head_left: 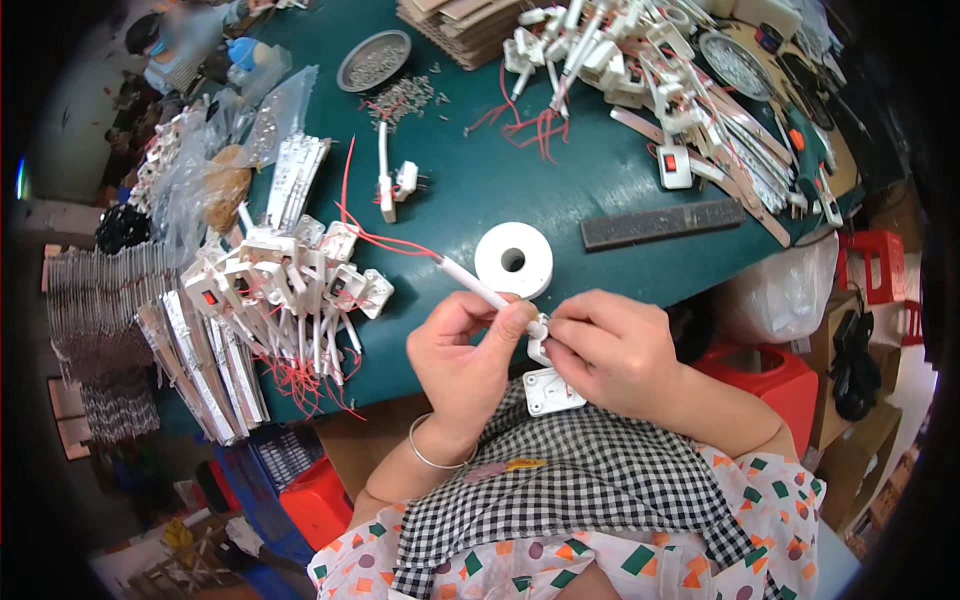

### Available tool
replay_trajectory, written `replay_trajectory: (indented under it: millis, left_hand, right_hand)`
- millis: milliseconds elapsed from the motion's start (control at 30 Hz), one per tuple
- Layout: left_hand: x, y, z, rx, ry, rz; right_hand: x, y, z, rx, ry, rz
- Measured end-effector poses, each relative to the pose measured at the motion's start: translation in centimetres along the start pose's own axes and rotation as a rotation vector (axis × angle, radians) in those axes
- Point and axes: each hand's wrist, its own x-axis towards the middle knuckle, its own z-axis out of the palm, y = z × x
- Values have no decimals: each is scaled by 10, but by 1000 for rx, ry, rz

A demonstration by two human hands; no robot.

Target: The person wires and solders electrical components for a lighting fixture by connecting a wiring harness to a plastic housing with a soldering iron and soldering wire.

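Note:
My left hand (458, 352) is closed round a white plastic tube (472, 281), thumb on top. Two red wires (385, 240) trail from the tube's far end toward the upper left. At its near end, the fingers of my right hand (618, 348) pinch a small white plastic fitting (538, 348), partly hidden by the fingertips. Just below hangs a square white plastic housing (552, 393), its open face showing, close to my checked apron. A roll of white tape (535, 250) lies flat on the green table (440, 140), right behind my hands.
To the left is a pile of white switch assemblies (285, 275) with red wires. Another heap (600, 50) fills the far right, near a dark grey bar (660, 225). A bowl of screws (375, 62) stands at the back. Red stools (770, 385) flank me.

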Motion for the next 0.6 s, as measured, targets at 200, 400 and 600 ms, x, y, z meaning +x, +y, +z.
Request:
replay_trajectory:
  millis: [200,400,600]
  left_hand:
    - [-2,-5,3,12,85,18]
    - [5,-11,-4,3,54,9]
    - [16,2,-12,-142,44,-99]
  right_hand:
    - [0,-3,2,-179,-63,-116]
    - [5,-7,-1,-146,-160,-61]
    - [12,-10,-7,-7,-261,-6]
